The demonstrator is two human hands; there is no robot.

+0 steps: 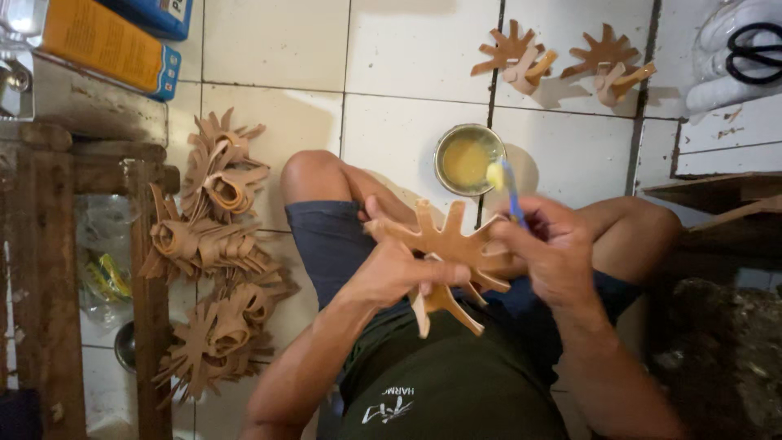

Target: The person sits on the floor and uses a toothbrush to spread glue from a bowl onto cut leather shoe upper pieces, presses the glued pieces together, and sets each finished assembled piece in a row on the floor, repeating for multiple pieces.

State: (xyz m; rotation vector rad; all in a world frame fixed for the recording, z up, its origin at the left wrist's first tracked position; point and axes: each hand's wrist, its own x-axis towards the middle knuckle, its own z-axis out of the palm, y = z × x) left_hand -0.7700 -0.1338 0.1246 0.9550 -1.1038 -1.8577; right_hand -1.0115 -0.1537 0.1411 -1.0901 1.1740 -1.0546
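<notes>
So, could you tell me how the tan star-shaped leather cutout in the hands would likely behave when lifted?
The tan star-shaped leather cutout probably handles light and fairly stiff: its thin strips jut out unsupported from the left hand. Similar pieces in the floor pile curl, so it likely bends.

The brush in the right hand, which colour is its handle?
Blue, with a yellowish tip; head view shows the brush in the right hand.

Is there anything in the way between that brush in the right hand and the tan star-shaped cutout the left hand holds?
Nothing visible. The right hand holds the blue brush just above the tan star-shaped cutout gripped by the left hand, with only open air between them. The glue tin sits farther off on the tiled floor.
</notes>
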